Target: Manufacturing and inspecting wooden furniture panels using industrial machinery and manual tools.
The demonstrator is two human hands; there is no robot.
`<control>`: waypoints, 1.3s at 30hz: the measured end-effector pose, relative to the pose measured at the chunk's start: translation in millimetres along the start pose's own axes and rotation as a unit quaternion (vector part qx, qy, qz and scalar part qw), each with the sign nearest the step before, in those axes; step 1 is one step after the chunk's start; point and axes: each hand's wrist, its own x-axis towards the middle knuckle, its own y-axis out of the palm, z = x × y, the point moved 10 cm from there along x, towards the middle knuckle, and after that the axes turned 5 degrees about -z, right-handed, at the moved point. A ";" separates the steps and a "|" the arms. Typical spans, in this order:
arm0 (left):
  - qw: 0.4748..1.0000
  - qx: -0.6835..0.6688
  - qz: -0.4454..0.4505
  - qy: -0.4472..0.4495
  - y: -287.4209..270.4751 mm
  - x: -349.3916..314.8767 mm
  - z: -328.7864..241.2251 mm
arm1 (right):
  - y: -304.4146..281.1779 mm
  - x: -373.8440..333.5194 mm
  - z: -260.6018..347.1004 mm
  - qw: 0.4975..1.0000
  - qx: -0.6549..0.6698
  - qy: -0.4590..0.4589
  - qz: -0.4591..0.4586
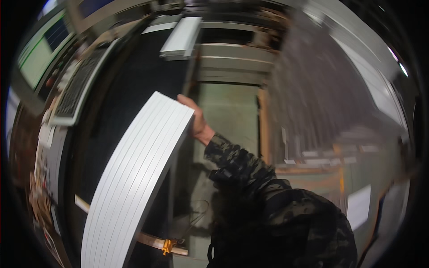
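Black bench (143,76), keyboard (80,87) left of it, blurred grey stack (313,98) right of it; right hand (197,119) closed on white strips (138,174), left hand unseen

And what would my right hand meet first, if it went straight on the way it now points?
First the white boards, whose far end the right hand holds. Past them, the line seems to run over the black surface, near the farther stack; depth is unclear.
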 end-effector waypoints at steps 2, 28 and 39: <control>0.998 -0.036 0.046 0.019 14.6 4.2 -20.4 | -5.4 -53.8 34.9 0.994 0.100 -0.038 -0.013; 0.525 -0.347 0.729 0.269 -59.9 -327.8 -346.7 | 104.4 -1096.2 106.5 0.489 0.133 -0.317 -0.802; 0.427 -0.233 0.828 0.278 -114.0 -579.9 -378.1 | 127.6 -1284.0 136.9 0.359 0.131 -0.282 -0.880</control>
